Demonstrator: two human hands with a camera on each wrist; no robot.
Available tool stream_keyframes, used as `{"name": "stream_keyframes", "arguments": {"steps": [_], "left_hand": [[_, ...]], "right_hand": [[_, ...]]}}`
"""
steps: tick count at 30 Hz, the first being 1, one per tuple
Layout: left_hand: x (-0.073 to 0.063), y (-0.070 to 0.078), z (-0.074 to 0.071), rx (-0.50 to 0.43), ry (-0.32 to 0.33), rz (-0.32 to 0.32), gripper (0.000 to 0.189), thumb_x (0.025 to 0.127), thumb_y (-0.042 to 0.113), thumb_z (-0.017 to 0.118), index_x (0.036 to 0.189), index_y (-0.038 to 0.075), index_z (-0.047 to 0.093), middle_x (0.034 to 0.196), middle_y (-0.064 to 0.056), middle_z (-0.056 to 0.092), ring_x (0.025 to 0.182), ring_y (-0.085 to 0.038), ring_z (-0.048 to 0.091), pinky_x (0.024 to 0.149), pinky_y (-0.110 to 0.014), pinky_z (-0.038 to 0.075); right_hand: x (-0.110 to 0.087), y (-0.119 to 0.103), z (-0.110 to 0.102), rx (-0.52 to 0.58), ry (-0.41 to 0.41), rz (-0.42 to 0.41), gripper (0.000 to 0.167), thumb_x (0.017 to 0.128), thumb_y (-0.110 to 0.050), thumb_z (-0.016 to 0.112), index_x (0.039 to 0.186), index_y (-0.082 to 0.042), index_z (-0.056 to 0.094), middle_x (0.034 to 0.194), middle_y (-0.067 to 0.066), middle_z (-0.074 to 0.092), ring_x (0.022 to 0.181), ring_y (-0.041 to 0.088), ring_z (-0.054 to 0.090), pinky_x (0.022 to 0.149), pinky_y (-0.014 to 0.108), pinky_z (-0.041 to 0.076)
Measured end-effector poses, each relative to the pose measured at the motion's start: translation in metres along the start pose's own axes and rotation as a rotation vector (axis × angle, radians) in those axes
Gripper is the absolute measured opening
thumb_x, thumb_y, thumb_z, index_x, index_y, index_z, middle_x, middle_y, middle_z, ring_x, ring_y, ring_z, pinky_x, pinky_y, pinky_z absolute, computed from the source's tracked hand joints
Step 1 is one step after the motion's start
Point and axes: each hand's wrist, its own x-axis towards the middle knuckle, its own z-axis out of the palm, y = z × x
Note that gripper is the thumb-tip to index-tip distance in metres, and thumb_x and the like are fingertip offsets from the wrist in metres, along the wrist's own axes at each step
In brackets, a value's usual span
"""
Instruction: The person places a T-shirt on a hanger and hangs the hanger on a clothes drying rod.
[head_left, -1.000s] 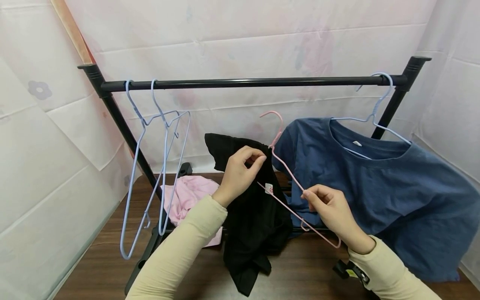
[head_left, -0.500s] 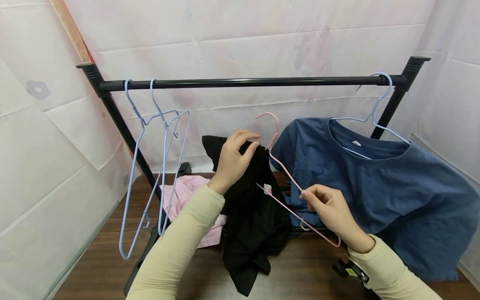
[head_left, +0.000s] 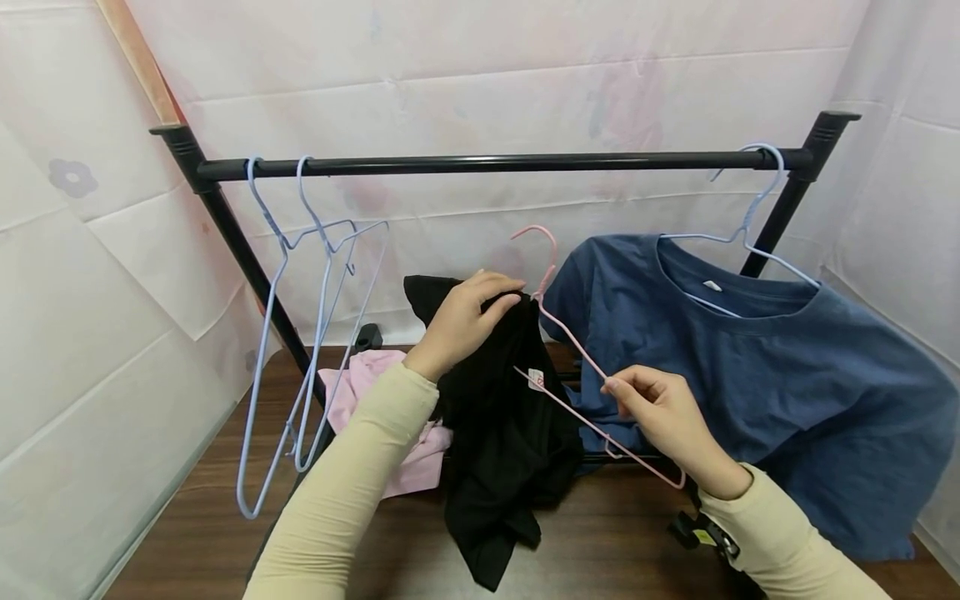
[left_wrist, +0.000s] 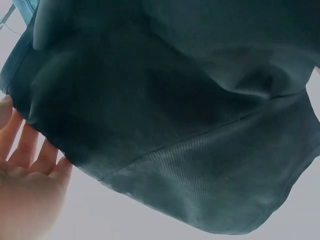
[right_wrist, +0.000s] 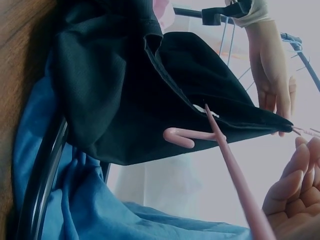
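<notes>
My right hand (head_left: 663, 412) pinches one arm of a pink clothes hanger (head_left: 572, 339) between thumb and fingers. A black shirt (head_left: 510, 450) hangs from the hanger's other arm, its neckline near the hook and a small white label (head_left: 536, 380) showing. The hanger's lower bar passes in front of the cloth. My left hand (head_left: 461, 321) touches the shirt's upper edge, just left of the hook, with fingers stretched out. In the left wrist view those fingers lie along the edge of the black cloth (left_wrist: 150, 125). The right wrist view has the pink bar (right_wrist: 234, 167) close by.
A black rail (head_left: 480, 163) spans the rack. Two blue hangers (head_left: 322, 308) hang at its left, and a blue T-shirt (head_left: 757, 400) on a blue hanger at its right. Pink cloth (head_left: 412, 467) lies on the wooden table (head_left: 397, 550) behind my left forearm.
My left hand opened, shifted left, then came down onto the shirt's upper edge. One blue hanger swung slightly beside the left forearm. My right hand has kept its pinch on the pink hanger.
</notes>
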Motion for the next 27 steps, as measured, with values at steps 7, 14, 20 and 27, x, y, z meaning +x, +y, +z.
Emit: {"name": "stream_keyframes", "arguments": {"steps": [7, 14, 20, 27], "left_hand": [[-0.002, -0.002, -0.003, 0.003, -0.035, -0.02, 0.023, 0.098, 0.023, 0.06, 0.114, 0.011, 0.072, 0.112, -0.003, 0.069, 0.11, -0.016, 0.063, 0.107, -0.031, 0.044], [-0.005, -0.004, -0.003, -0.011, -0.057, -0.038, 0.02, 0.097, 0.022, 0.062, 0.111, 0.012, 0.072, 0.11, -0.002, 0.068, 0.107, -0.015, 0.063, 0.098, -0.033, 0.049], [-0.007, -0.006, -0.001, -0.037, -0.051, -0.035, 0.019, 0.097, 0.02, 0.061, 0.109, 0.009, 0.072, 0.108, -0.004, 0.068, 0.106, -0.016, 0.063, 0.097, -0.034, 0.049], [-0.008, -0.007, -0.001, -0.053, -0.049, -0.039, 0.017, 0.097, 0.019, 0.062, 0.106, 0.009, 0.072, 0.105, -0.004, 0.068, 0.103, -0.016, 0.063, 0.095, -0.033, 0.05]], "right_hand": [[0.003, 0.003, -0.002, -0.017, -0.024, -0.001, 0.015, 0.096, -0.015, 0.064, 0.084, -0.009, 0.071, 0.061, -0.003, 0.056, 0.052, 0.01, 0.049, 0.046, 0.026, 0.04], [0.006, 0.006, -0.005, 0.007, -0.057, -0.011, 0.015, 0.096, -0.014, 0.062, 0.085, -0.008, 0.071, 0.062, -0.001, 0.055, 0.051, 0.009, 0.047, 0.045, 0.027, 0.039], [0.009, 0.01, -0.008, 0.007, -0.064, -0.047, 0.013, 0.096, -0.01, 0.062, 0.086, -0.007, 0.071, 0.063, 0.0, 0.055, 0.05, 0.007, 0.044, 0.042, 0.027, 0.036], [0.012, 0.015, -0.01, -0.035, -0.042, -0.05, 0.012, 0.094, -0.011, 0.065, 0.085, -0.009, 0.072, 0.063, 0.002, 0.058, 0.052, 0.007, 0.047, 0.044, 0.026, 0.037]]}}
